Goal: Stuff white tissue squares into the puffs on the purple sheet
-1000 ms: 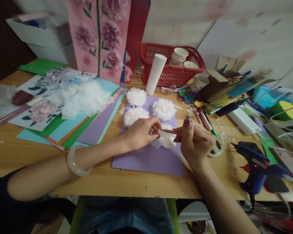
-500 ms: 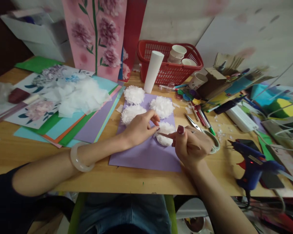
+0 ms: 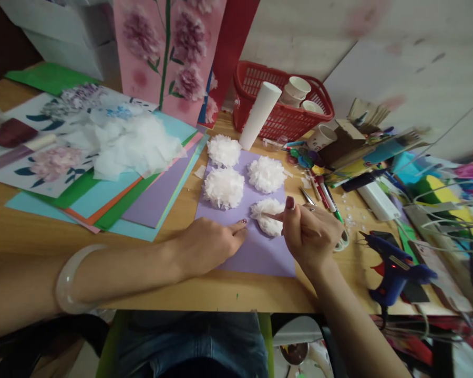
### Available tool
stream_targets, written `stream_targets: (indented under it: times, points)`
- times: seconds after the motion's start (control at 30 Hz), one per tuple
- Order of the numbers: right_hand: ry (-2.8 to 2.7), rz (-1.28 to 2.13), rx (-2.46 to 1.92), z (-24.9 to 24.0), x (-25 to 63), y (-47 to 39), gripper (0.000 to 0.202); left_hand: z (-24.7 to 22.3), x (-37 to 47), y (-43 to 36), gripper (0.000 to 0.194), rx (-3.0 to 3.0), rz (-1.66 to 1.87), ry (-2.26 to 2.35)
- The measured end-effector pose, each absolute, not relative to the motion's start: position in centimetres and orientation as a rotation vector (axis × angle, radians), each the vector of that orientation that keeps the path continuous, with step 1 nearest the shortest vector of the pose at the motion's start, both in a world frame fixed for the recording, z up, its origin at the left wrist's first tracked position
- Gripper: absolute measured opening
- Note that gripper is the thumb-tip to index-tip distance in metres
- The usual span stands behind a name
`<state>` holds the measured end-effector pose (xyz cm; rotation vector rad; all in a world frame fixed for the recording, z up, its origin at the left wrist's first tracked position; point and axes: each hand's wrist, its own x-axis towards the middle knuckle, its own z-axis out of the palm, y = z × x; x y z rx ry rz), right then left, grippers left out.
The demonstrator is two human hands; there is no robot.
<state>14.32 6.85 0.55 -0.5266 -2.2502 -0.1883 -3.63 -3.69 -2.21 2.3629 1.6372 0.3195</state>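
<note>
On a sheet of purple paper point(image 3: 244, 257) sit several fluffy white paper flowers, among them a left one point(image 3: 223, 188) and an upper right one point(image 3: 266, 174). My left hand point(image 3: 211, 245) rests on the lower part of the sheet, fingers curled under and one painted fingertip reaching right; I see nothing in it. My right hand point(image 3: 313, 233) is closed, thumb up, around what looks like a thin brown stick point(image 3: 274, 216). Its tip overlaps the lower right flower point(image 3: 267, 224); whether it touches is unclear. Scissors point(image 3: 306, 195) lie partly hidden behind the right hand.
A white paper roll point(image 3: 260, 115) stands before a red basket point(image 3: 268, 118) of paper cups. Left lie coloured sheets point(image 3: 142, 210) with a heap of white tissue pieces point(image 3: 137, 144). To the right are markers point(image 3: 327, 194) and a blue glue gun point(image 3: 396, 270) with a lit red light.
My left hand has left the lower right flower, moving down and left onto the purple paper. My right hand keeps its closed pose near that flower. The camera view has shifted slightly.
</note>
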Motion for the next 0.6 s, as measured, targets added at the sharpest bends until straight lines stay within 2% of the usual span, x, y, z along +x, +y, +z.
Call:
stream_targets:
  times: [0.2, 0.43, 0.6]
  points:
    - [-2.291, -0.156, -0.608, 0.7, 13.1, 7.1, 0.048, -1.8, -3.5, -3.6, 0.049, 2.552, 0.15, 1.595]
    - [-2.205, 0.014, -0.81, 0.3, 14.0, 6.8, 0.052, -1.8, -3.6, -3.6, 0.046, 2.639, 0.099, 1.589]
    - [-2.064, -0.005, -0.849, 0.0, 14.6, 6.0, 0.044, -1.5, -3.7, -3.7, 0.046, 2.68, 0.121, 1.579]
